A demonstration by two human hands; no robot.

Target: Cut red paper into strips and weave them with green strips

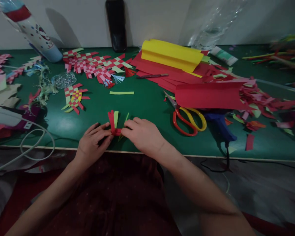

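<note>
Near the front edge of the green table, my left hand (94, 139) pinches the left side of a bundle of red paper strips (112, 122), which stand upright and fold over. Beside the red ones rises a light green paper strip (116, 119). From the right, my right hand (142, 133) has its fingers closed on a thin green paper strip (126, 118) seen nearly edge-on, where it meets the red band. My fingertips hide part of the join. A loose light green strip (121, 93) lies flat just beyond my hands.
Red-and-yellow-handled scissors (186, 119) and a blue glue gun (220, 126) lie right. Behind are red sheets (208, 95), yellow paper (170, 55) and woven paper pieces (93, 64). A small woven piece (75, 97) and a white cable (36, 149) are left. A phone (116, 26) leans against the wall.
</note>
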